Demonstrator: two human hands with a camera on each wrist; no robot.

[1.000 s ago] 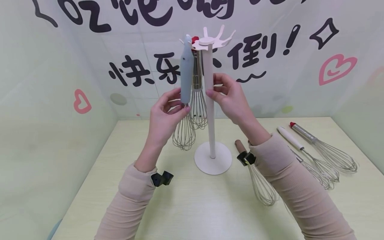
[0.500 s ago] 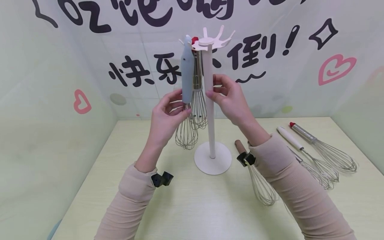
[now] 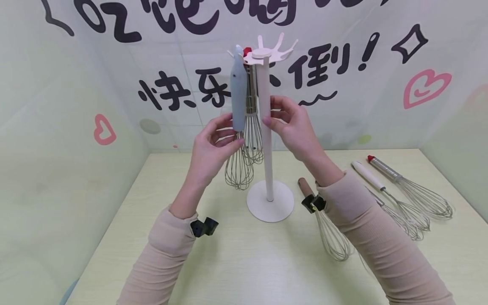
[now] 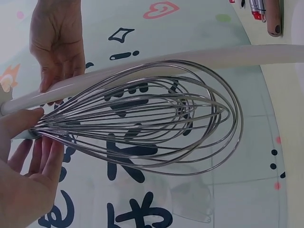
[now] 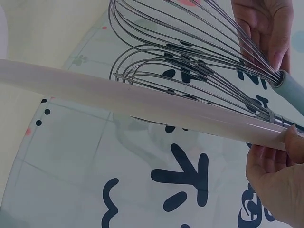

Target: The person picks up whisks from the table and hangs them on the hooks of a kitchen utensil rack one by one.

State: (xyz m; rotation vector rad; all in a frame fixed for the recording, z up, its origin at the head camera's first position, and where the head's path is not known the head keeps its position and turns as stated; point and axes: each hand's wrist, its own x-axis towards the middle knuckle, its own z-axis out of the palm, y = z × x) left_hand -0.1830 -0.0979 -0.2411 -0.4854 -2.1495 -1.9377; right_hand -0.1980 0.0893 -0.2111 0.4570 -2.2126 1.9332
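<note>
A white stand point(image 3: 268, 156) with a round base and a ring of hooks stands upright on the table. My right hand point(image 3: 291, 127) grips its pole between thumb and fingers. From a hook at the left hangs a whisk with a light blue handle point(image 3: 239, 95). My left hand point(image 3: 213, 146) pinches that whisk where its wires point(image 4: 156, 118) meet the handle. Just behind it hangs a second whisk with a metal handle point(image 3: 250, 91) and a red tip; its wires point(image 5: 190, 78) show beside the pole in the right wrist view.
On the table point(image 3: 236, 262) at the right lie several whisks: one with a brown handle point(image 3: 305, 186), partly behind the right sleeve, one with a white handle point(image 3: 367, 174), and one with a metal handle and red tip point(image 3: 386, 167). A printed cloth point(image 3: 183, 127) hangs behind.
The blue-handled whisk and my left hand have shifted slightly right, toward the pole. My right hand keeps its hold on the stand.
</note>
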